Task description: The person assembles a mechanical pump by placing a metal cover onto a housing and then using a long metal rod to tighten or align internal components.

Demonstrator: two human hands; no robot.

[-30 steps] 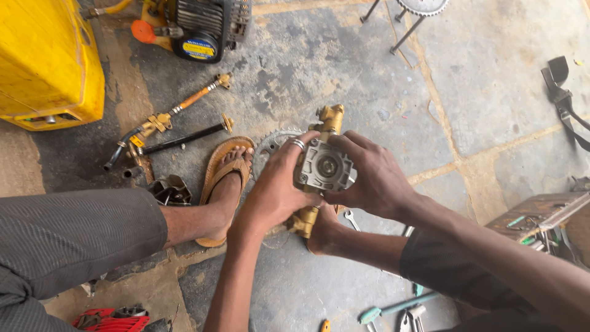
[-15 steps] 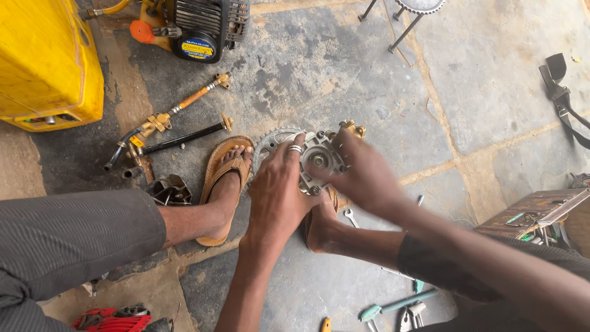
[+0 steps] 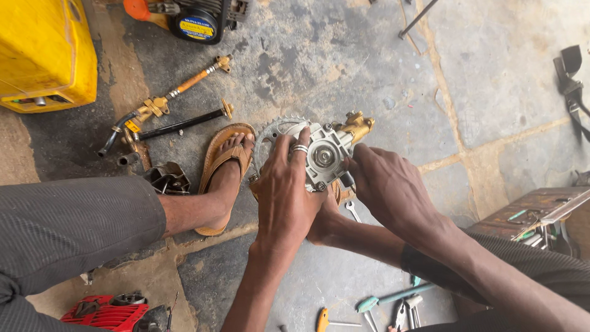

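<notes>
Your left hand (image 3: 286, 197) wraps the metal pump head (image 3: 324, 155) from the near side, and your right hand (image 3: 387, 187) grips its right flank, holding it just above the stone floor (image 3: 491, 80) near its middle. It looks assembled; the wrench (image 3: 353, 211) lies untouched beneath.

head cam | 1 view | steep downward, facing stone floor (image 3: 491, 74) | close over hands

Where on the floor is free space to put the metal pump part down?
Bare stone lies beyond the pump part, toward the upper right, between it and the black strap. Crowded: left, by the brass pipes and sandal; below, by the hand tools.
</notes>
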